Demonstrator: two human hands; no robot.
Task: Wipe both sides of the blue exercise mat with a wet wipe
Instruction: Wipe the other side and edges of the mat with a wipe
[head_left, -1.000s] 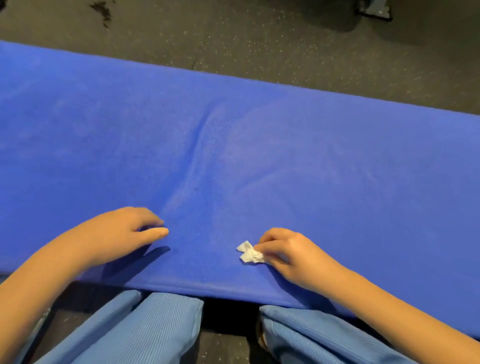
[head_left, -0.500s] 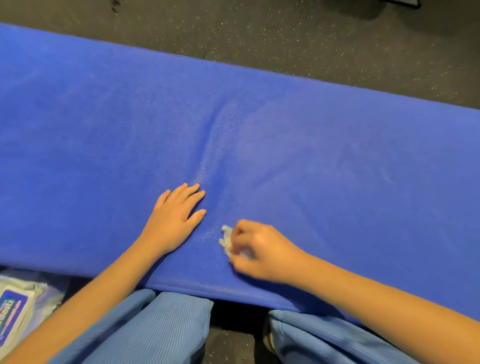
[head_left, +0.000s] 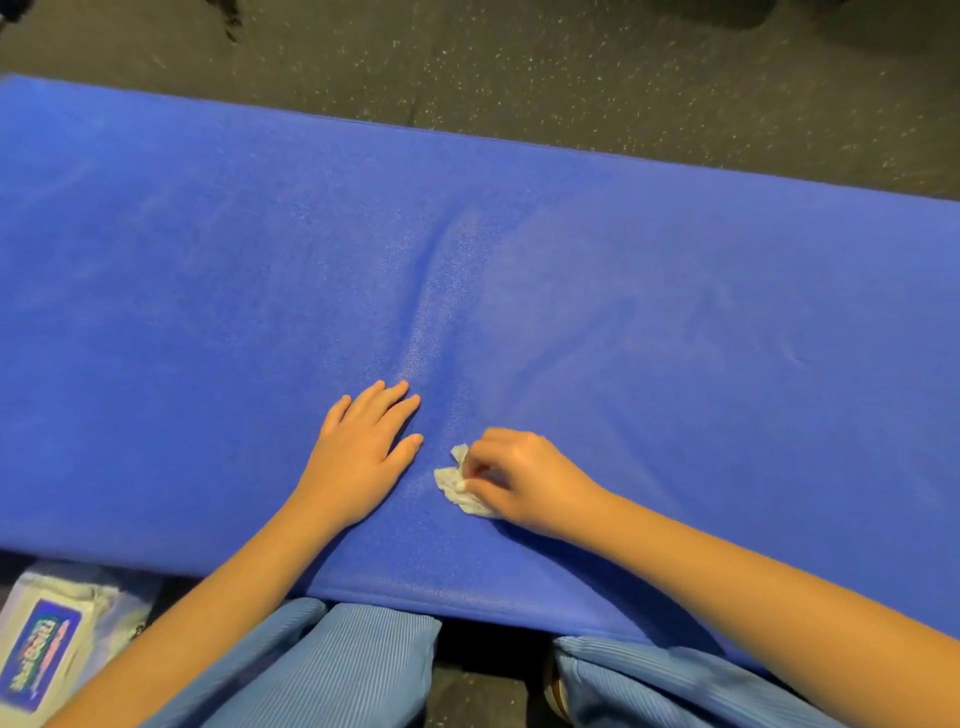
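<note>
Because my knees (head_left: 332, 670) are tucked against the near long edge of the mat (head_left: 675, 338), the whole blue sheet runs crosswise in front of me, its long axis going from my left to my right. The pack of wipes (head_left: 41, 654) lies down by my left knee, partly under that edge.

A little way in from the edge, both grips are on the mat, close together. My left grip (head_left: 363, 457) lies flat, palm down, fingers straight and pressed to the surface, holding nothing; I judge it is pinning the mat so it does not slide. Just to its right, my right grip (head_left: 524, 480) has its fingers curled and pinches the crumpled white wipe (head_left: 457, 486) against the mat. The wad sticks out from my fingertips on their left side, towards my left thumb, near it but not touching.

So the wipe is already in the working grip, and the surface to clean lies away from it in every direction, mostly ahead and far out to either side. A soft crease (head_left: 431, 301) runs away from me just past my left fingertips. Strokes will have to follow the long axis, I think, with me shifting sideways to reach the ends.

Beyond the far edge is dark speckled floor (head_left: 571, 67). The underside is hidden from me, so I judge it not yet reachable without turning the mat over.
</note>
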